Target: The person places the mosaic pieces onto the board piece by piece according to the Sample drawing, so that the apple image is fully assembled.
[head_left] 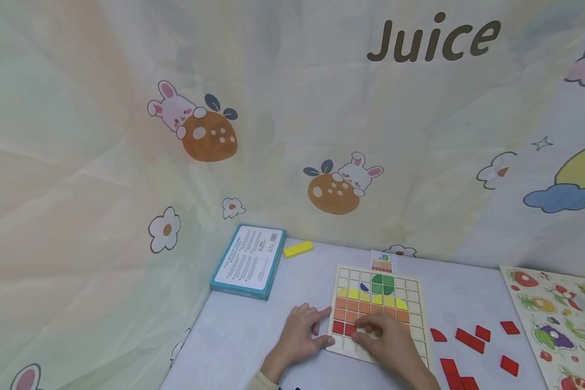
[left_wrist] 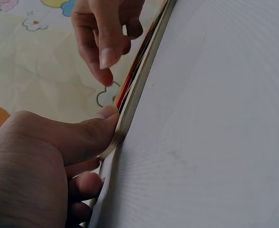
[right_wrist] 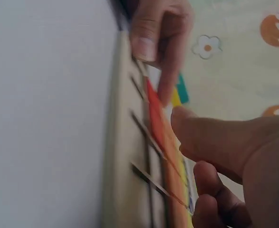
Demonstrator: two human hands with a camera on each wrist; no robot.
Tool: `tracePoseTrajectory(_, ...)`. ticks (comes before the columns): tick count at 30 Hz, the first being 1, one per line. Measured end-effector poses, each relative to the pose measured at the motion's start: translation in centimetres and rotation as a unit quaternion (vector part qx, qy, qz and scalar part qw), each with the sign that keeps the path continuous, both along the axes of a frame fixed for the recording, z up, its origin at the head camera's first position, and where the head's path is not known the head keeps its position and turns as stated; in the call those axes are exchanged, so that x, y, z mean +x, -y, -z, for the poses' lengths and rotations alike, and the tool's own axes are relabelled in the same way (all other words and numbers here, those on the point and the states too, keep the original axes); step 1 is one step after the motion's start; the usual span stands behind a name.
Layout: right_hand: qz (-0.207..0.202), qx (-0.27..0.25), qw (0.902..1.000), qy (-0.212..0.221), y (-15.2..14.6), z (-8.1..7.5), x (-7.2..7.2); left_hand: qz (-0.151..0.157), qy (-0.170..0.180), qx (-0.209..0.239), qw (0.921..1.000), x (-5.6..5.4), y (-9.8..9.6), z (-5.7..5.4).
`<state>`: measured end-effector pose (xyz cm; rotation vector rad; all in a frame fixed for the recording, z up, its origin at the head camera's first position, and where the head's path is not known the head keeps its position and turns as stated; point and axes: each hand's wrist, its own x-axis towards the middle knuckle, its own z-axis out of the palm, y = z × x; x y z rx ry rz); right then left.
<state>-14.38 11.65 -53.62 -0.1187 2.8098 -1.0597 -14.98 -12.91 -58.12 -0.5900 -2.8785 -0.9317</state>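
A wooden grid board (head_left: 413, 295) lies on the table with a green, yellow, orange and red block pattern. Two red square blocks (head_left: 338, 327) sit in its lower left cells. At the board's left front corner, my left hand (head_left: 298, 335) touches the edge with thumb and index finger, its other fingers bent. My right hand (head_left: 387, 341) hovers over the lower rows just right of the red squares. Thumb and index finger stand apart there, and the left wrist view shows no piece between them. Part of the orange row (head_left: 340, 303) is hidden behind the right hand.
Loose red blocks (head_left: 470, 340) lie right of the board. A fruit-picture board (head_left: 546, 325) is at the far right. A pattern card (head_left: 383, 262) stands behind the grid, with a yellow block (head_left: 298, 249) and a blue-edged box (head_left: 248, 260) to its left.
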Motion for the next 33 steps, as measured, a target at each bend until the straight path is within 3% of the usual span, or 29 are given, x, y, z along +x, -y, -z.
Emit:
tracePoseTrajectory(5, 0.025, -0.034, 0.998, 0.048, -3.9, -1.1, 0.3, 0.001, -0.002, 0.006, 1.0, 0.0, 0.1, 0.1)
tracePoseTrajectory(10, 0.035, 0.02, 0.9927, 0.114, -9.8, -1.3, 0.7, -0.005, 0.0, 0.006, 1.0, 0.1, 0.1, 0.2)
tracePoseTrajectory(15, 0.013, 0.084, 0.986, 0.143, -14.8, 0.3, 1.6, -0.007, 0.015, 0.008, 0.9998, 0.0, 0.1, 0.2)
tracePoseTrajectory(22, 0.027, 0.073, 0.9778, 0.195, -17.4, 2.8, 2.0, -0.008, 0.02, 0.009, 0.9997, 0.0, 0.1, 0.1)
tracePoseTrajectory(26, 0.028, 0.065, 0.978, 0.196, -17.4, 2.8, 2.0, -0.008, 0.016, 0.011, 0.9998, 0.0, 0.1, 0.2)
tracePoseTrajectory(33, 0.04, 0.076, 0.9893, 0.119, -16.6, 1.9, 2.7, -0.007, 0.015, 0.015, 0.9997, 0.0, 0.0, 0.2)
